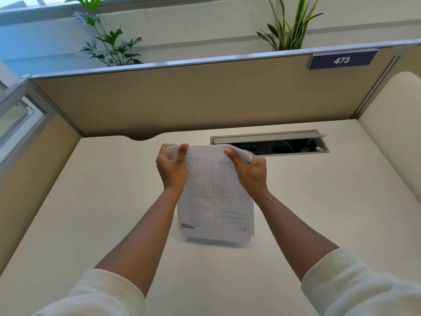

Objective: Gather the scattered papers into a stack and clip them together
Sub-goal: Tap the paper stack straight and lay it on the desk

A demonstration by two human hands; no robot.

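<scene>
A stack of printed white papers point(214, 201) stands upright on its lower edge on the cream desk point(91, 201), near the middle. My left hand point(172, 166) grips the stack's top left corner, thumb on the front sheet. My right hand point(248, 171) grips the top right corner the same way. The top edge of the sheets curls over between my fingers. The bottom edges of the sheets sit slightly uneven and blurred. No clip is in view.
An open grey cable hatch point(268, 142) with wires inside lies in the desk behind the papers. Beige partition walls point(182, 96) close in the back and both sides. A sign reading 473 point(341, 60) hangs at the upper right. Plants stand beyond the partition.
</scene>
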